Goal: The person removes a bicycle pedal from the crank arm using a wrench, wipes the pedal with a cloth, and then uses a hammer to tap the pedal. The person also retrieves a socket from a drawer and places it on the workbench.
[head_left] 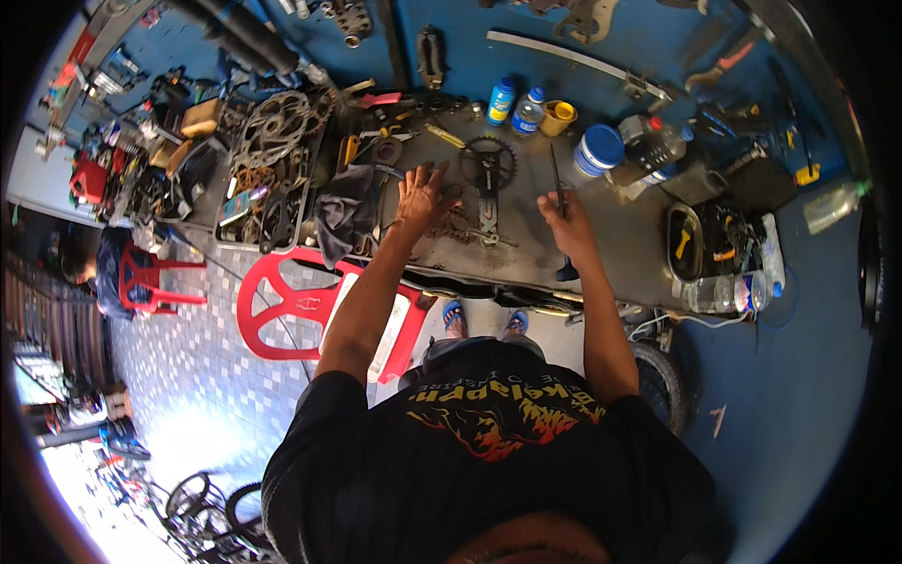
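Observation:
A bicycle crank arm [488, 199] with a toothed chainring [508, 162] lies on the metal workbench [620, 246], between my hands. My left hand [425, 197] hovers or rests just left of it, fingers spread and holding nothing; whether it touches the bench I cannot tell. Dark crumbs of dirt [456, 226] lie beside the crank. On the right, my right hand [567, 226] is closed round a long, thin dark tool [555, 167] with a dark handle, probably a screwdriver. Its shaft points away from me and its handle end sticks out below the palm.
A dark rag [344, 211] and a tray of chainrings [274, 132] sit to the left. Bottles [501, 101], a yellow cup [558, 117] and a blue-lidded tub [598, 150] stand along the back. A red plastic chair [272, 352] is by my left side; a person sits farther left.

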### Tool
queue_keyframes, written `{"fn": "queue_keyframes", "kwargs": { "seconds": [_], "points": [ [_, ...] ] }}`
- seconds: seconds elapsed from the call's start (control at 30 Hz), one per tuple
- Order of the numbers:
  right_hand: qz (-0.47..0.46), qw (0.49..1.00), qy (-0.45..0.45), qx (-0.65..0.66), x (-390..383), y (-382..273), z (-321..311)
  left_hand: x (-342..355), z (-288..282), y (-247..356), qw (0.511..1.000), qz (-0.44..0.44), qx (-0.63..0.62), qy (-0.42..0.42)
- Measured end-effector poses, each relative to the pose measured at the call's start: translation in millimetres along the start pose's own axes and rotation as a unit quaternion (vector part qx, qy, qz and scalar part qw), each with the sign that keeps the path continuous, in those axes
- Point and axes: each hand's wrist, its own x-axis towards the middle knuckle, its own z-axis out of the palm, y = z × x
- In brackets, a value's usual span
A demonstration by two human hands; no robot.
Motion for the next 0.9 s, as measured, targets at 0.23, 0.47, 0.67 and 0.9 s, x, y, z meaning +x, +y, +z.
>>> {"fn": "queue_keyframes", "kwargs": {
  "seconds": [0.23,0.47,0.67,0.9],
  "points": [
    [0.069,0.878,-0.261,0.396,-22.9,-73.1,21.6,-101.7,-34.1,46.7,0.978,-0.104,-0.079,0.164],
    [0.124,0.858,-0.398,0.3,-16.8,-85.7,144.1,-294.3,-32.8,113.0,0.912,-0.333,-0.186,0.15],
    [0.052,0.899,-0.377,0.216,25.3,-86.8,279.5,-434.6,-10.6,186.6,0.766,-0.555,-0.159,0.281],
    [0.029,0.968,-0.242,0.057,93.9,-28.4,375.7,-523.9,46.5,280.9,0.63,-0.688,-0.136,0.333]
  ]
}}
